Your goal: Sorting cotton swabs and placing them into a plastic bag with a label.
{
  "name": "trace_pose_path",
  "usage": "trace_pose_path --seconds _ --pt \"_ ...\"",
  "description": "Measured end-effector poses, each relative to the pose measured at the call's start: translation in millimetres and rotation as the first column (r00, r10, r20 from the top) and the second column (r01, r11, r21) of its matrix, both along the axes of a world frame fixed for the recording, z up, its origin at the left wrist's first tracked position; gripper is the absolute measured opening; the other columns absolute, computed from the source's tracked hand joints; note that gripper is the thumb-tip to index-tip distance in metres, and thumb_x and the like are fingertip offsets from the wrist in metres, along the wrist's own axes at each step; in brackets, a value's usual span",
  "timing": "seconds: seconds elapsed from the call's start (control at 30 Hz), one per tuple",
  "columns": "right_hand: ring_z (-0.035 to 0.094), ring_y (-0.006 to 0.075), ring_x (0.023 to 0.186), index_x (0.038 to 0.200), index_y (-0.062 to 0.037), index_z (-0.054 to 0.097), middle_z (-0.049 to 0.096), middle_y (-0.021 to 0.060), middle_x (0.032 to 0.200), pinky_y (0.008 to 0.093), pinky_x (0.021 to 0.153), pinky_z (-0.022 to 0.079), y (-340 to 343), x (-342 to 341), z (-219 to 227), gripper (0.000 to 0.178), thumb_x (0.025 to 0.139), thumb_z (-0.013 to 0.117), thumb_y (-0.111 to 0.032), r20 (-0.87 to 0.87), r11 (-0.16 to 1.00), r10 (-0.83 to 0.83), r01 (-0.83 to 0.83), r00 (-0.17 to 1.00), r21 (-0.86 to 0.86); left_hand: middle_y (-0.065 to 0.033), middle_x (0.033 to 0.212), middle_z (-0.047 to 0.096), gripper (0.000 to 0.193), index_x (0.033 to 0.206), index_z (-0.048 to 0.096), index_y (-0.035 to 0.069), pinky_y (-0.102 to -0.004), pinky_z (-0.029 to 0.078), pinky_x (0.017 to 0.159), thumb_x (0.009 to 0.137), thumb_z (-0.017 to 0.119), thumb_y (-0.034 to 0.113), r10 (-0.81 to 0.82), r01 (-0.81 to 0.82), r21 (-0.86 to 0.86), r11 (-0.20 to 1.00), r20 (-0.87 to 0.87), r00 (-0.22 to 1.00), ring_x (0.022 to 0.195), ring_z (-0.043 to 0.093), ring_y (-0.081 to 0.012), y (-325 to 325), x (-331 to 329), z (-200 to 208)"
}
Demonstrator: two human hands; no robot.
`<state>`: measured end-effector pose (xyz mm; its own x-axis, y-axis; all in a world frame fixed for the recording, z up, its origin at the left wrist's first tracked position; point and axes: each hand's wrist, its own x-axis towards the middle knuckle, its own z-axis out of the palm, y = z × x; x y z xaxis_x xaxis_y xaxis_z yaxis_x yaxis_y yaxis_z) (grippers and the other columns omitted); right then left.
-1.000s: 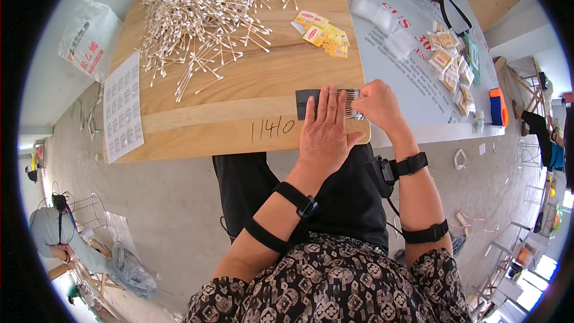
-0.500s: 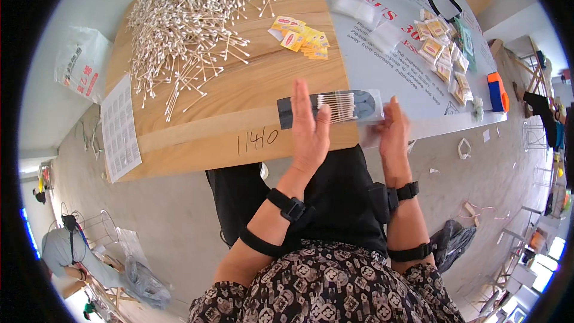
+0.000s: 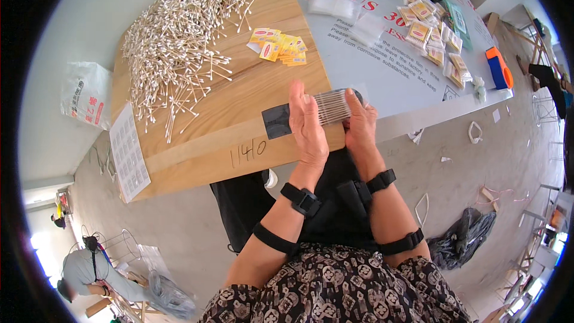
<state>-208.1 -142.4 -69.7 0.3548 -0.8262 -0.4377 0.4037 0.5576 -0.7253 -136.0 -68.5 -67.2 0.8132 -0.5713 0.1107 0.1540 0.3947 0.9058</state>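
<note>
A flat row of cotton swabs point(image 3: 330, 107) lies side by side between my hands at the table's front right corner. Dark sheet material point(image 3: 275, 121) shows beneath it and sticks out to the left. My left hand point(image 3: 308, 128) stands on edge with fingers stretched out, its thumb at the swabs' left ends. My right hand point(image 3: 362, 128) grips the row's right end, thumb on top and fingers underneath, mostly hidden. Clear film seems to cover that end. A big heap of loose cotton swabs point(image 3: 173, 42) spreads over the wooden board point(image 3: 239, 107).
Yellow printed cards point(image 3: 281, 46) lie on the board. To the right are clear bags point(image 3: 341, 7), filled small packs point(image 3: 421, 30) and an orange-and-blue tape roll point(image 3: 498, 69). A printed sheet point(image 3: 130, 152) hangs over the left edge. Another person point(image 3: 98, 266) bends at lower left.
My right hand has come left and closed over the right end of the swab row. My left hand stays at the other end. The whole view has shifted and turned slightly.
</note>
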Motion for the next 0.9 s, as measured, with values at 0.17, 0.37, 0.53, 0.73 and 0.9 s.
trace_pose_path --seconds 0.17,0.37,0.53,0.73,0.9 --pt "0.056 0.0066 0.069 0.084 -0.0055 0.067 0.065 -0.0011 0.081 0.0245 0.061 0.047 -3.1 -3.7 -5.5 0.017 0.091 0.070 -0.021 0.001 1.000 -0.003 0.003 1.000 -0.031 -0.0212 0.156 0.020 0.061 0.148 0.022 -0.008 -0.0420 0.012 0.121 0.105 0.038 0.033 0.040 -0.045 -0.046 0.998 -0.104 0.994 0.147 0.018 -0.0305 -1.6 -12.1 19.4" --pt "0.054 0.0063 0.072 0.086 -0.0044 0.067 0.065 -0.0011 0.083 0.0243 0.066 0.046 0.5 -0.5 -2.6 0.017 0.093 0.067 -0.020 -0.041 0.999 0.029 -0.031 0.999 -0.044 -0.0217 0.157 0.019 0.061 0.148 0.022 -0.007 -0.0422 0.013 0.121 0.105 0.038 0.033 -0.059 0.057 -0.025 0.998 -0.120 0.991 0.147 0.017 -0.0302 3.3 -2.5 11.2" --pt "0.054 0.0070 0.074 0.086 -0.0038 0.066 0.064 -0.0011 0.084 0.0250 0.067 0.045 2.3 -0.8 -6.2 0.020 0.093 0.067 -0.022 0.025 0.999 0.017 -0.016 1.000 -0.047 -0.0217 0.148 0.035 0.054 0.141 0.034 -0.007 -0.0403 0.025 0.116 0.100 0.051 0.023 0.003 -0.003 0.091 0.996 0.003 1.000 0.141 0.030 -0.0303 9.4 4.9 21.4" --pt "0.055 0.0069 0.078 0.088 -0.0043 0.066 0.065 -0.0006 0.087 0.0253 0.071 0.045 -0.1 -4.8 -12.4 0.021 0.093 0.067 -0.024 -0.044 0.996 -0.013 0.009 0.999 -0.086 -0.0166 0.115 0.059 0.038 0.115 0.060 -0.001 -0.0384 0.043 0.095 0.083 0.071 0.017 -0.038 -0.414 0.580 0.702 0.610 0.791 0.114 0.054 -0.0297 -11.1 100.9 34.1" --pt "0.054 0.0069 0.081 0.091 -0.0044 0.067 0.065 -0.0008 0.090 0.0251 0.074 0.045 5.8 -3.9 2.2 0.021 0.094 0.065 -0.025 -0.044 0.992 0.014 -0.020 0.999 -0.126 -0.0169 0.112 0.061 0.040 0.107 0.064 0.002 -0.0394 0.044 0.089 0.076 0.076 0.025 -0.154 -0.599 0.601 0.528 0.762 0.629 0.112 0.053 -0.0301 -32.8 146.1 31.2"
